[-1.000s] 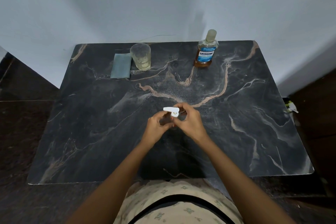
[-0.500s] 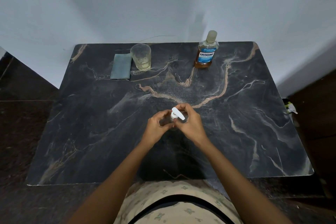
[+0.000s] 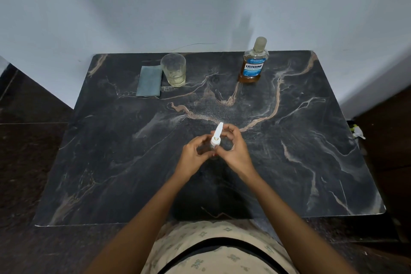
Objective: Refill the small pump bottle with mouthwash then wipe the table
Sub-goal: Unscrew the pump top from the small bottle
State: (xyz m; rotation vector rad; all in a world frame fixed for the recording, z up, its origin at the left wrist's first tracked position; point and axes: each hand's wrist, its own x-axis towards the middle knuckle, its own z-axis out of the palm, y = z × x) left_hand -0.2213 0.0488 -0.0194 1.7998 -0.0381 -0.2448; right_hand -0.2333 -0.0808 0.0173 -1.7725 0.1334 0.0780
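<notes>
Small pump bottle gripped at the middle of the dark marbled counter (image 3: 311, 140).

The amber mouthwash bottle (image 3: 252, 63) stands far and right. The small clear pump bottle (image 3: 215, 140), upright, is clamped between left hand (image 3: 193, 155) and right hand (image 3: 233, 149), white nozzle pointed away.

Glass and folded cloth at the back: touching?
Cannot tell. In the head view the glass overlaps the cloth's right edge, hiding any gap.

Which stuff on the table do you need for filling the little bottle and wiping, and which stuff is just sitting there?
Needed:
small clear pump bottle with white pump top, in the grip of left hand and right hand
amber Listerine mouthwash bottle
folded grey-blue cloth
dark marble table

Just sitting there:
clear drinking glass, a little pale liquid inside
small white and green object, off the table's right edge
</notes>
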